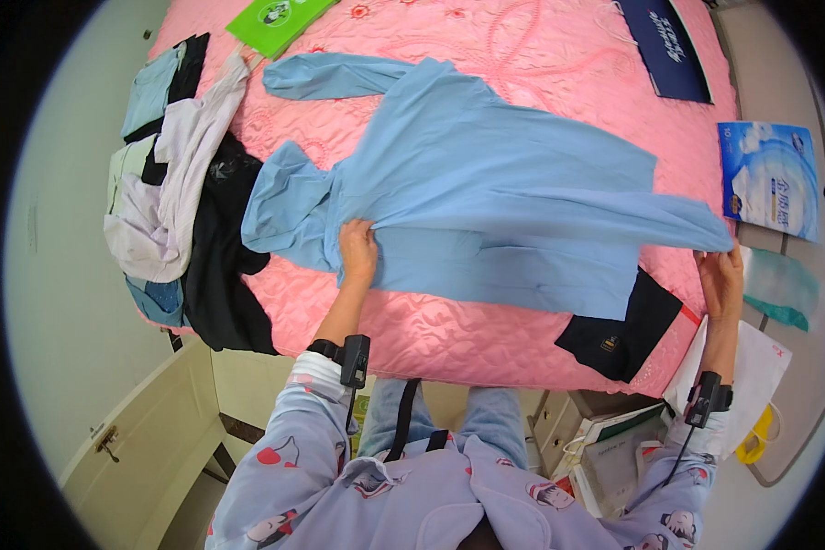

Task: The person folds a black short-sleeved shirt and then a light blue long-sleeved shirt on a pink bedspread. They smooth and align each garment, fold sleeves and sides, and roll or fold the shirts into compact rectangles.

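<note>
A light blue hooded jacket (513, 174) lies spread across the pink quilted bedspread (321, 316), its hood (284, 206) toward the left. One sleeve stretches out at the far left. The near sleeve (605, 206) runs to the right across the body of the garment. My left hand (358, 252) is closed on the cloth near the shoulder, just right of the hood. At the bed's right edge my right hand (721, 275) pinches the cuff end of the near sleeve. Partly under the jacket's hem is a folded black garment (628, 330).
Rumpled clothes, among them a pale lilac shirt (179, 174) and a black garment (225, 275), are piled at the left. A green packet (280, 23) and a dark blue bag (669, 50) lie at the back. Right of the bed are a blue package (770, 179) and a teal bag (784, 284).
</note>
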A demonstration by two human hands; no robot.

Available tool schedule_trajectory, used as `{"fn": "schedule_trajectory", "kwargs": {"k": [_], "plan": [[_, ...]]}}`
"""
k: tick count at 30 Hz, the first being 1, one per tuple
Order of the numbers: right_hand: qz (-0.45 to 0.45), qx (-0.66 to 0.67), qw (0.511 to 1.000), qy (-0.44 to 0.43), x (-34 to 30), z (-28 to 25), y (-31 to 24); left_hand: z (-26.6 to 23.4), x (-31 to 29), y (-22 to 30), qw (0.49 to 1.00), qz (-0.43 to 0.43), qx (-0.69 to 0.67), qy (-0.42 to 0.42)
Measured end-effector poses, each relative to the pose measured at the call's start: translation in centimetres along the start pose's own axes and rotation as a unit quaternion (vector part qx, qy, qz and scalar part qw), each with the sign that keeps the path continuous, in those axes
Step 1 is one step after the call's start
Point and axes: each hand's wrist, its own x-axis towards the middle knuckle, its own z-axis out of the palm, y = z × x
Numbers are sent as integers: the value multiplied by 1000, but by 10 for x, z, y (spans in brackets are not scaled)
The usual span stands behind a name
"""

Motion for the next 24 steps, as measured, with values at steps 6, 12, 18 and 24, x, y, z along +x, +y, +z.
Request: {"fn": "schedule_trajectory", "kwargs": {"k": [6, 12, 18, 24], "plan": [[196, -37, 959, 203, -61, -68, 122, 5, -4, -1, 1000, 3, -7, 24], [171, 3, 971, 170, -79, -77, 194, -5, -5, 12, 998, 47, 42, 32], [238, -112, 943, 202, -74, -63, 185, -20, -32, 54, 981, -163, -97, -47], [232, -268, 918, 178, -61, -66, 204, 17, -20, 72, 723, -475, -485, -127]]}}
